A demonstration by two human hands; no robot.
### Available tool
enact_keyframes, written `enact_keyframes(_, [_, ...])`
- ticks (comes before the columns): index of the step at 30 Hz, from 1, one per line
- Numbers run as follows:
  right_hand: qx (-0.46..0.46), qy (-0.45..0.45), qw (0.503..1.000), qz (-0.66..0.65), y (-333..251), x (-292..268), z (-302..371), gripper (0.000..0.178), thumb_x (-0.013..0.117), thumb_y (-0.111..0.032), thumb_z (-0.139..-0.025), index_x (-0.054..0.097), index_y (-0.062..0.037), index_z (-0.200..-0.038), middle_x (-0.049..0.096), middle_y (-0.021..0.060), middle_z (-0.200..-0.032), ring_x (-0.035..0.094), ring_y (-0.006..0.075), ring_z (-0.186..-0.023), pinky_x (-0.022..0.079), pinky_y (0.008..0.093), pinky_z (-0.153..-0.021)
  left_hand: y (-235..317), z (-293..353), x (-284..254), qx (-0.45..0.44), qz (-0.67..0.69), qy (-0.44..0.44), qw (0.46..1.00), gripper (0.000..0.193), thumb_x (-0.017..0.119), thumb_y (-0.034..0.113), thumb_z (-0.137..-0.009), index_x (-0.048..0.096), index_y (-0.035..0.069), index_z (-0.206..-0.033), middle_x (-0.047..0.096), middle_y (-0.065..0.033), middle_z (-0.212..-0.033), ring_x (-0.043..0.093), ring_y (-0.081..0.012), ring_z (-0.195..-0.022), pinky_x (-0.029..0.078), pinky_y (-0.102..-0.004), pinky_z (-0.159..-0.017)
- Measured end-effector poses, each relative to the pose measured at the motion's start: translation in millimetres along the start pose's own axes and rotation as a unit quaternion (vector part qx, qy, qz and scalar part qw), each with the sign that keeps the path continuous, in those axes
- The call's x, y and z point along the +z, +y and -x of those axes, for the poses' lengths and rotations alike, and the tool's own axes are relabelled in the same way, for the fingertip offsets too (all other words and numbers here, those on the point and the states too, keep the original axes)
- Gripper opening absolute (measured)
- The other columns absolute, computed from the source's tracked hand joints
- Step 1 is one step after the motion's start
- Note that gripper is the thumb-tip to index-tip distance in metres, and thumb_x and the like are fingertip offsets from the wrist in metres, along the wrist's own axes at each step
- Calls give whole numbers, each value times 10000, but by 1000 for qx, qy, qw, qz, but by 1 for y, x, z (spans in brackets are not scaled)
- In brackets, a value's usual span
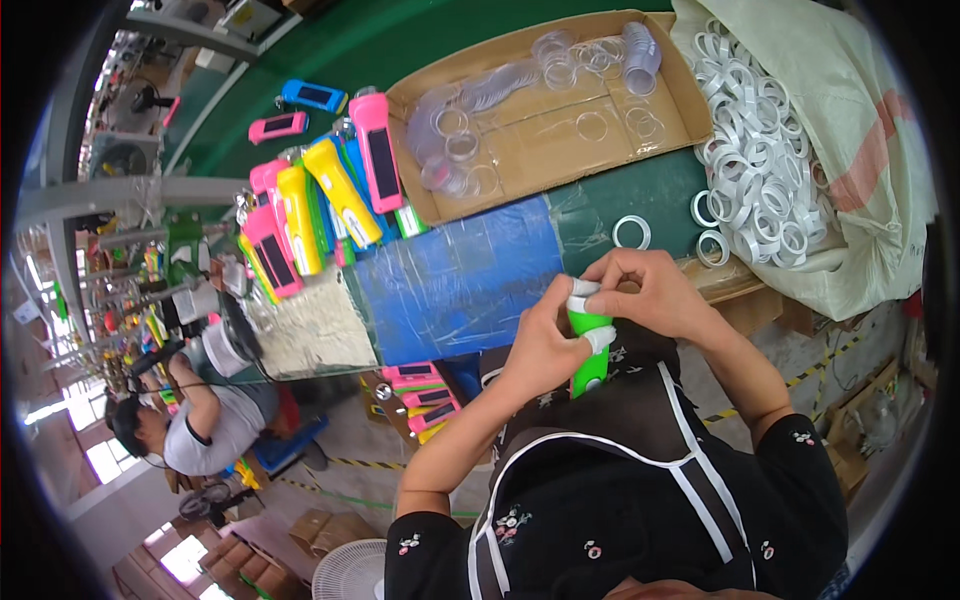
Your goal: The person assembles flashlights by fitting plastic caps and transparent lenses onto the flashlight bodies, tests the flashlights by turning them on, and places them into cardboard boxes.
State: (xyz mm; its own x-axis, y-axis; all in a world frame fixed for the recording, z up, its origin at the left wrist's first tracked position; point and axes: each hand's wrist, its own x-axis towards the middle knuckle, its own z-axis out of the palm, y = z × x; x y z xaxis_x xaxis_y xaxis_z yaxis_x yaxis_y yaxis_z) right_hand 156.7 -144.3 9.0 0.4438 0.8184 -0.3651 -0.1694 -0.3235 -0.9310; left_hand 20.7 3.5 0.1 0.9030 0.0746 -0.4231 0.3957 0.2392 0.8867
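Close to my apron I hold a green flashlight [588, 378], its head end tilted up toward the bench. My left hand [545, 345] is closed around its upper part, with white wraps on the thumb and index finger. My right hand [655, 292] pinches at the head end, where a white rim shows between the fingers; whether this is a separate ring cannot be made out. Just beyond my hands a loose white ring [631, 232] lies on the bench. A large heap of white rings [765, 170] spills from a pale woven sack [850, 110] at the right.
A cardboard tray [540, 165] of clear round discs stands at the back. Pink, yellow and blue flashlights [300, 205] are piled left of it. A blue sheet [460, 280] covers part of the green bench. More flashlights [425, 395] sit below its edge. Another person [215, 420] works at far left.
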Motion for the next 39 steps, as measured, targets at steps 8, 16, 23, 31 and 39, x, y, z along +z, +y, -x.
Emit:
enact_keyframes(8, [19, -63, 993, -103, 9, 2, 8, 164, 708, -124, -899, 618, 13, -893, 633, 167, -1224, 616, 155, -1030, 494, 313, -918, -25, 9, 4, 56, -45, 51, 996, 343, 708, 60, -735, 503, 26, -1008, 632, -115, -838, 618, -158, -753, 500, -327, -696])
enact_keyframes(16, [1, -118, 981, -152, 17, -3, 6, 197, 722, -161, -896, 617, 4, -883, 628, 157, -1205, 608, 139, -1007, 502, 298, -874, -30, 14, 0, 73, -49, 39, 995, 343, 695, 53, -721, 497, 35, -1002, 624, -123, -826, 628, -226, -743, 498, -363, -702])
enact_keyframes(23, [29, -83, 992, -93, 15, 1, 6, 178, 725, -141, -888, 611, -4, -869, 618, 185, -1252, 606, 174, -1054, 487, 318, -923, -29, 10, -7, 81, -40, 19, 996, 355, 693, 55, -717, 508, 41, -1019, 634, -150, -845, 646, -283, -758, 499, -380, -703])
enact_keyframes(31, [47, -70, 996, 29, 5, 4, 6, 149, 703, -115, -899, 612, 2, -877, 602, 216, -1285, 605, 187, -1089, 478, 337, -952, -37, 6, -9, 71, -29, 16, 997, 369, 724, 78, -725, 504, 43, -1020, 632, -140, -855, 637, -270, -779, 498, -380, -722])
enact_keyframes(39, [-31, -132, 978, -161, 38, -1, 1, 159, 719, -109, -876, 607, 1, -851, 637, 197, -1193, 630, 196, -1006, 497, 338, -911, -48, 8, -7, 100, 25, -13, 995, 370, 736, 86, -734, 490, 42, -1006, 634, -152, -859, 642, -276, -790, 496, -387, -723])
